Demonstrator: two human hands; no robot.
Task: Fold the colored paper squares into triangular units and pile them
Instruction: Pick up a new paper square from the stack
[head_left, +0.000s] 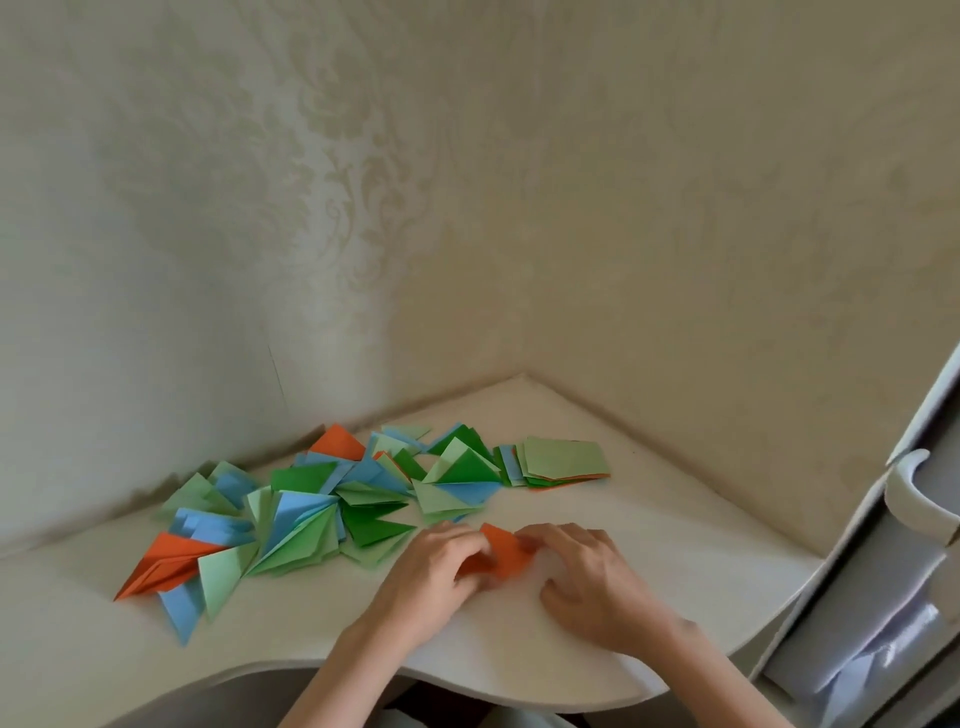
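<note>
An orange paper square (503, 555) lies partly folded on the white desk (519, 660), between my two hands. My left hand (434, 574) pinches its left side with curled fingers. My right hand (582, 577) holds its right edge, fingers bent over the paper. To the left spreads a loose pile of folded triangular units (311, 514) in green, light green, blue and orange. A stack of unfolded squares (563, 462), light green on top, sits behind my hands to the right.
The desk fits into a wall corner with patterned wallpaper (363, 208). A white drawer unit with a curved handle (914, 493) stands at the right. The desk's curved front edge (467, 696) runs just below my wrists.
</note>
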